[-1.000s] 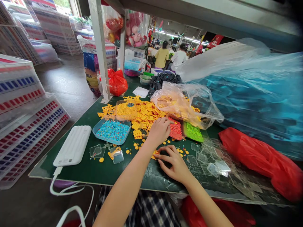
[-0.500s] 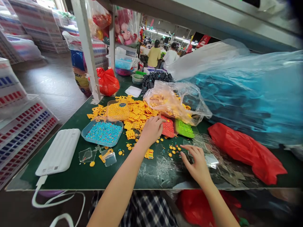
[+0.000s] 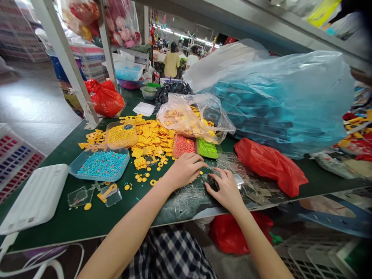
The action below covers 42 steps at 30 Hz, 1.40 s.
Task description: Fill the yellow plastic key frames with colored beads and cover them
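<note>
My left hand (image 3: 188,169) is over the table just in front of the tub of red beads (image 3: 185,144). Its fingers are bent together and point right; whatever they pinch is too small to make out. Close beside it, my right hand (image 3: 226,190) has its thumb and fingers apart, the fingertips nearly meeting those of the left. Behind it lie clear plastic pieces (image 3: 238,179). Green beads (image 3: 207,148) fill a neighbouring tub. Small yellow discs (image 3: 141,178) are scattered left of my hands, partly hidden by my left arm.
A heap of yellow plastic parts (image 3: 155,137) lies behind, next to tubs of yellow beads (image 3: 121,135) and blue beads (image 3: 101,164). A white power bank (image 3: 37,193) is at the left. A red bag (image 3: 270,164) and a large bag of blue pieces (image 3: 279,104) occupy the right.
My left hand has moved from beside the red beads towards my right hand, and their fingertips are now close together. The camera has turned right.
</note>
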Tool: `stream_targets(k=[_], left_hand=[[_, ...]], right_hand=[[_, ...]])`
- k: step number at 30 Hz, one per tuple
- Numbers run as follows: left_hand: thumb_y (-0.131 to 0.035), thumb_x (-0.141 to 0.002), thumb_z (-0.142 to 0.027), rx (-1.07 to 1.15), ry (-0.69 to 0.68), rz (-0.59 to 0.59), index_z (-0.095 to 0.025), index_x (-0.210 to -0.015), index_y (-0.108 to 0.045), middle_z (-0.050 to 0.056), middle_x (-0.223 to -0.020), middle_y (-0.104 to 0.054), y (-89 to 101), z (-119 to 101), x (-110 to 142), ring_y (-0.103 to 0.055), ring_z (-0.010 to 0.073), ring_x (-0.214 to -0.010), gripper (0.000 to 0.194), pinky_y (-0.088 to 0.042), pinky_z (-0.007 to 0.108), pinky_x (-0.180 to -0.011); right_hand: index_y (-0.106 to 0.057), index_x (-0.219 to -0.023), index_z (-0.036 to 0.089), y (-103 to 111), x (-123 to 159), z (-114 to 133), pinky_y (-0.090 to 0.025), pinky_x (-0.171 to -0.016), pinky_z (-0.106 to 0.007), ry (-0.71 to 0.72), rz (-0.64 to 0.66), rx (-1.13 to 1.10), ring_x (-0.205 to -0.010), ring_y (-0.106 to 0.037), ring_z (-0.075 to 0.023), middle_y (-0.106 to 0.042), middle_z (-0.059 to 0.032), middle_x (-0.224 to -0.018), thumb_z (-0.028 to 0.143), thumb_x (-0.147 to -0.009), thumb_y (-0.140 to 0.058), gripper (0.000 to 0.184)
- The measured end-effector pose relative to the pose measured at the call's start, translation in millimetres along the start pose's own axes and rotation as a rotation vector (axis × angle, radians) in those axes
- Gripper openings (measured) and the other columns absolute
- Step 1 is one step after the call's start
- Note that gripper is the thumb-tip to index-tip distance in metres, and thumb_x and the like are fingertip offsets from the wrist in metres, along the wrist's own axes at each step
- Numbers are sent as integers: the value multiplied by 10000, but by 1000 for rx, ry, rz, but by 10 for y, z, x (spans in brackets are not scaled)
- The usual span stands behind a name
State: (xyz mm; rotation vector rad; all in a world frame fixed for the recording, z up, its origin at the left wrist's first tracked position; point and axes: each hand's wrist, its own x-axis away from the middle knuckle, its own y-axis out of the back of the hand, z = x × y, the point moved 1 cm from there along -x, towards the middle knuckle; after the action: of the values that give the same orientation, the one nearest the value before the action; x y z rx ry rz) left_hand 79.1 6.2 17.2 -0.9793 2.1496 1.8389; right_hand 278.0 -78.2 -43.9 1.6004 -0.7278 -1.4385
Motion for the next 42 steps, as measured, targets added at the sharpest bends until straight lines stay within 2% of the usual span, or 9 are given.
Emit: stream_targets(k=[4,8,12,15,20,24,27,32,42], left_hand=[[-457,-953,-146,31,24,-19,-184,-1090,-633,70,-1079,-654,-20,6,1,-567,213,-1036,227,-445,346,-899],[-466,-970,-219,51,-41,-1,-196,-1188,-593,73,-1109,-651,-10,-42,3,-559,213,-1083,253,-436,355,-956],[-566,-933,-354,60,-63,-29,-182,-1313,-504,106,-1229,-602,42,-49,3,-521,235,-1169,422,-420,376,-1007],[-617,-902,-379,50,9,-39,-200,-1334,-490,102,-1256,-586,153,0,16,-514,238,-1183,485,-420,383,-1008],[-637,-896,-349,-29,154,42,-257,-1306,-535,48,-1113,-653,484,97,184,-583,212,-1033,432,-457,367,-911],[-651,-878,-410,-59,230,45,-241,-1260,-574,40,-1077,-686,743,171,449,-603,208,-995,425,-462,353,-883],[-665,-862,-423,-79,309,91,-232,-1187,-618,34,-1039,-698,817,235,658,-608,211,-967,379,-469,353,-857],[-718,-802,-449,29,455,166,-244,-1108,-655,38,-1061,-686,653,311,914,-599,225,-1012,373,-474,387,-908],[-781,-727,-462,117,497,290,-220,-1041,-670,45,-1072,-655,403,338,929,-582,235,-1048,412,-468,386,-943]], right_hand=[[-725,-877,202,53,-98,-19,-472,-879,-494,-3,-53,-56,-1026,-499,-299,-656,-113,-1143,266,-865,-536,200],[-697,-741,225,173,-262,-31,-489,-779,-423,-112,-111,-295,-851,-553,-248,-705,-77,-888,308,-889,-517,247],[-698,-738,199,285,-510,66,-441,-557,-311,-275,116,-728,-606,-550,-175,-679,-45,-687,473,-879,-528,352],[-695,-727,185,319,-736,197,-440,-550,-284,-319,261,-998,-605,-580,-159,-695,-41,-700,547,-815,-595,386],[-685,-819,177,259,-1092,431,-471,-581,-266,-289,421,-1272,-606,-614,-139,-692,-10,-690,491,-687,-740,345],[-677,-802,177,147,-1272,649,-489,-635,-270,-166,590,-1400,-633,-643,-136,-701,-5,-671,420,-710,-729,265],[-704,-887,183,78,-1295,790,-474,-620,-263,-57,612,-1332,-658,-649,-136,-724,-16,-706,364,-835,-601,214],[-711,-984,217,59,-1147,860,-473,-712,-285,189,414,-853,-805,-655,-158,-738,-22,-891,227,-873,-551,195],[-687,-975,187,-43,-966,874,-390,-575,-285,401,447,-386,-829,-635,-209,-680,-49,-903,456,-788,-714,328]])
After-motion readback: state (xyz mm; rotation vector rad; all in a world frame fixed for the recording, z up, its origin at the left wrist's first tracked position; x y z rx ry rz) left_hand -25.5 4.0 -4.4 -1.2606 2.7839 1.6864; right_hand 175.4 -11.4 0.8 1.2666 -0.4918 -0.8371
